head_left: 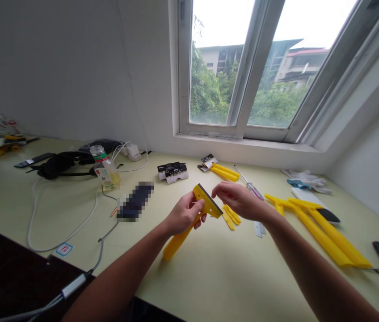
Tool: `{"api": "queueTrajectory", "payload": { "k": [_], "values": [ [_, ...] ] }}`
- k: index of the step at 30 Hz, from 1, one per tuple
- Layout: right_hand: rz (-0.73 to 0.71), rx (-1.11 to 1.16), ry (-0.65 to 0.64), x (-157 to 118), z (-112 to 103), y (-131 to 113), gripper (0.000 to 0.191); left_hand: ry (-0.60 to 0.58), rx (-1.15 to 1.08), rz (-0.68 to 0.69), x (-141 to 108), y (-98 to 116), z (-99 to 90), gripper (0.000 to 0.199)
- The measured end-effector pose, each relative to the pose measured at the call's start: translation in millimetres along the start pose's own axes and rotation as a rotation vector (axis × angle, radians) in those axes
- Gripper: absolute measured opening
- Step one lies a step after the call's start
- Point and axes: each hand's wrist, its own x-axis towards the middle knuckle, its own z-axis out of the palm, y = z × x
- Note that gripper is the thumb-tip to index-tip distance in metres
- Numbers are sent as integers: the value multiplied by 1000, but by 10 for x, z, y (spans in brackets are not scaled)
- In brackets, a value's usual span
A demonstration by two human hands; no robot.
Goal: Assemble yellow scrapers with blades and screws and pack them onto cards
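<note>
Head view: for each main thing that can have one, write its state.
Scraper, held, tilted.
Left grip, closed on the scraper.
Right grip, curled close to the scraper; whether it holds anything, unclear.
Bottle, upright, partly filled.
Screwdriver, lying down.
Two right-hand scrapers, lying side by side.
White fabric, crumpled.
Window, apparently shut.

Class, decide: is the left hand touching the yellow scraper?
Touching. The head view shows the left hand gripping the yellow scraper, its thumb lying across the front.
</note>
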Motion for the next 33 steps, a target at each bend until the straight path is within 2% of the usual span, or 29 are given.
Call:
{"api": "queueTrajectory", "payload": {
  "k": [6, 11, 16, 24, 29, 33],
  "values": [
    [140, 177, -55, 44, 96, 85, 22, 8, -31, -4, 14, -29, 32, 31],
    [318, 494, -142, 73, 225, 127, 17, 19, -125, -14, 61, -107, 15, 36],
    [393, 784, -135, 74, 349, 186, 20, 51, -184, -65, 63, -132, 16, 35],
    [310, 782, -98, 85, 439, 295, 36, 142, -195, -109, 84, -156, 10, 32],
    [350, 739, -64, 96, 415, 211, 35, 132, -211, -97, 85, -151, 2, 35],
    [392, 830, -48, 89, 412, 188, 32, 120, -212, -98, 88, -168, 0, 32]
  ]
}}
